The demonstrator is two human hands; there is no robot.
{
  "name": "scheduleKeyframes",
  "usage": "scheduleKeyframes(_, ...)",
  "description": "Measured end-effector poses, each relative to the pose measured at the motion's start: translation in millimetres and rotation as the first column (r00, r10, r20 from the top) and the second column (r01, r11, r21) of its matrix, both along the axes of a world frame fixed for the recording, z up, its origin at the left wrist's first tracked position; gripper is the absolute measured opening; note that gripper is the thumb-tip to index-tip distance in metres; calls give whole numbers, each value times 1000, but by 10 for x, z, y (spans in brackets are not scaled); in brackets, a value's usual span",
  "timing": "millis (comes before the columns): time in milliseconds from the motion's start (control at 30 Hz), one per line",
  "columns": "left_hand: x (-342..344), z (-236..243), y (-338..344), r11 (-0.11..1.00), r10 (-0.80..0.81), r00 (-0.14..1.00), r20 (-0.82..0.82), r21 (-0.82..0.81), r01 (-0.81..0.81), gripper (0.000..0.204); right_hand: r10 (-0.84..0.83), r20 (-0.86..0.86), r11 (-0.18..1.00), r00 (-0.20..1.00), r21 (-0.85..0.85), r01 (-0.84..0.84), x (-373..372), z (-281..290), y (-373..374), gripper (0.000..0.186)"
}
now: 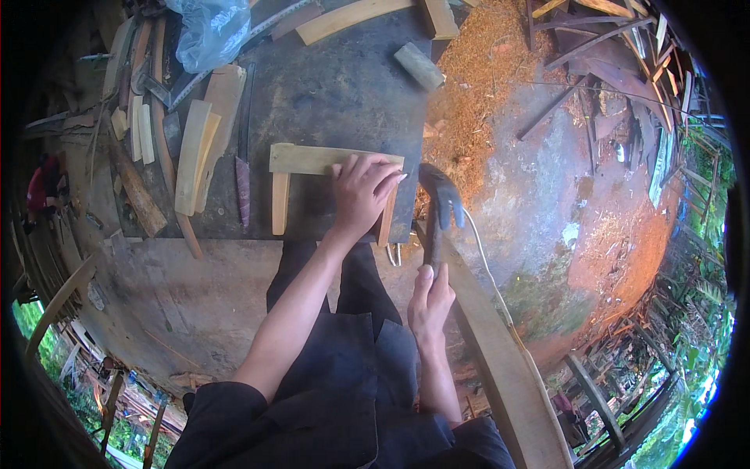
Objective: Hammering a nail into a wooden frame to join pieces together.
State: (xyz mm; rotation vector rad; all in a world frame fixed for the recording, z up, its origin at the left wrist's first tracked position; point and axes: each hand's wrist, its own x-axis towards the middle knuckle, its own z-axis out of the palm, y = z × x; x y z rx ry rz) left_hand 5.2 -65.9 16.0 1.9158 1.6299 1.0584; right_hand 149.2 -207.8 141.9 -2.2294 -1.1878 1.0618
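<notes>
A three-sided wooden frame (pixel 303 159) lies on the dark workbench (pixel 336 86), made of a crosspiece with a short leg at each end. My left hand (pixel 361 191) rests over the crosspiece's right end, at the corner above the right leg (pixel 387 217). Its thumb and fingertips come together there, but I cannot make out any small thing between them. In my right hand (pixel 431 303) is a claw hammer (pixel 444 197), gripped by the handle. The hammer's dark head is raised just right of the bench edge, apart from the frame.
Curved wooden pieces (pixel 195 160) and a clear plastic bag (pixel 211 35) lie on the bench's left side. A wooden block (pixel 419 66) sits near its far right corner. A long plank (pixel 496 352) with a pale cord stands right of me. Sawdust (pixel 476 86) covers floor beyond.
</notes>
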Motion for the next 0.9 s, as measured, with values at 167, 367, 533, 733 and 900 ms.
scheduleKeyframes(167, 7, 18, 13, 1000, -15, 1000, 7, -12, 15, 22, 7, 10, 1000, 1000, 23, -7, -51, -42, 14, 43)
scheduleKeyframes(367, 16, 15, 12, 999, 10, 1000, -11, -44, -10, 19, 39, 0, 999, 999, 6, -39, -58, -186, -23, 35)
scheduleKeyframes(533, 24, -24, 3, 999, 15, 1000, 7, -42, -14, 19, 50, 20, 997, 999, -62, -49, -61, -164, 19, 33)
scheduleKeyframes(733, 28, -39, 19, 1000, 18, 1000, 10, 3, -19, 15, 64, 43, 998, 997, -17, -63, -103, -169, 21, 29)
scheduleKeyframes(900, 28, -25, 15, 1000, 23, 999, 24, -12, -23, 16, 44, 22, 998, 999, -52, -43, -97, -133, 12, 29)
